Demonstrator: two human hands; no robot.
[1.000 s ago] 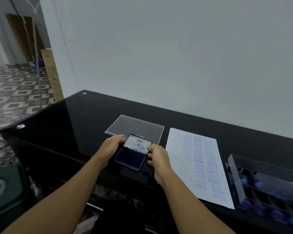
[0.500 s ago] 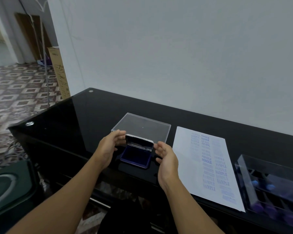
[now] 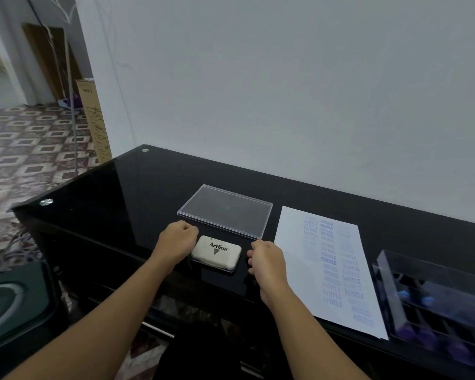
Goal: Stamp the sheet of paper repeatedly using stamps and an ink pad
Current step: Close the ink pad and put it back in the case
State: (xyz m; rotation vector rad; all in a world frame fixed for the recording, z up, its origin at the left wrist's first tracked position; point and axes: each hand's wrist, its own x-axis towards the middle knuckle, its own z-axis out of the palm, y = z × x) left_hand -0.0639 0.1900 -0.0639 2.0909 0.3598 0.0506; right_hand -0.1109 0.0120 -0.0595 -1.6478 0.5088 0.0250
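Surface: a glossy black glass tabletop with round metal caps at its left corners.
Room: a plain white wall runs behind the table. To the left are a brown-and-cream patterned tile floor and a tall cardboard box leaning at the wall's corner.
Clear lid: a flat transparent plastic cover lies on the table just behind the ink pad, with nothing in it.
Stamp case: a clear box stands at the far right. It holds stamps with blue and purple tops, too blurred to count.
Ink pad: the ink pad lies closed on the table between the two hands, white lid up.
Sheet of paper: the sheet of paper lies flat between the ink pad and the case.
Writing: the lid reads "Artline" above a dark triangle. The sheet carries blue columns of "SAMPLE", "FRAGILE" and "AIR MAIL", some of them faint.
Left hand: the left hand is curled in a fist against the pad's left end and grips nothing.
Right hand: the right hand has its fingers curled and empty, just beside the pad's right end.
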